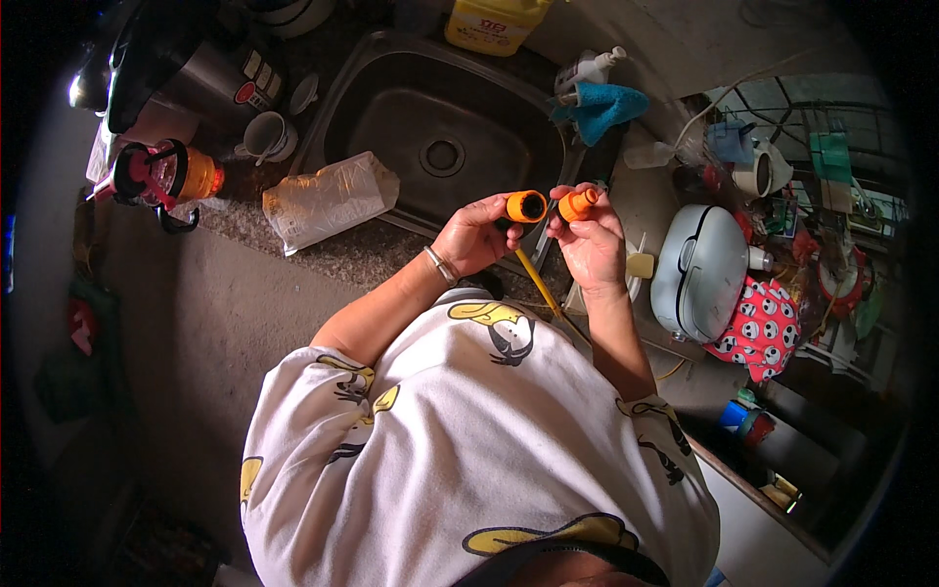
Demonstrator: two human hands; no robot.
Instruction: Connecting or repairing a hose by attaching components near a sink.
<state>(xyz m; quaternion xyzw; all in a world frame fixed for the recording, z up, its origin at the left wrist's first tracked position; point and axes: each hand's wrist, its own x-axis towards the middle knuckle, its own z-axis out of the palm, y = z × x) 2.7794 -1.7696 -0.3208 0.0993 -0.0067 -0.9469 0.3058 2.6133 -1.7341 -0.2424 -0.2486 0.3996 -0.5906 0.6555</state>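
Head view. Item: one orange ring-shaped fitting [527, 206], its dark, hollow end facing the right hand; held in the left hand [473, 238], the fingers clamped on it. Item: one stepped orange connector [577, 204], narrower at its upper end; held in the right hand [597, 252], the fingers clamped on it. The two pieces were apart, side by side, in front of the near edge of the sink [391, 142]. Item: one yellow hose [536, 277], running down from just below the left hand; whether it joined the ring-shaped fitting could not be told. Worn: one pale bracelet [440, 264] on the left wrist.

Surroundings: a crumpled clear bag [328, 203] lay across the sink's left front corner, partly on the counter [364, 248]. Left of the sink stood a white mug [267, 138]; behind it, a yellow jug [496, 26]; at the far right corner, a teal cloth [608, 111]. Well to the right sat a pale grey rounded case [696, 269], beside red patterned fabric [758, 328].
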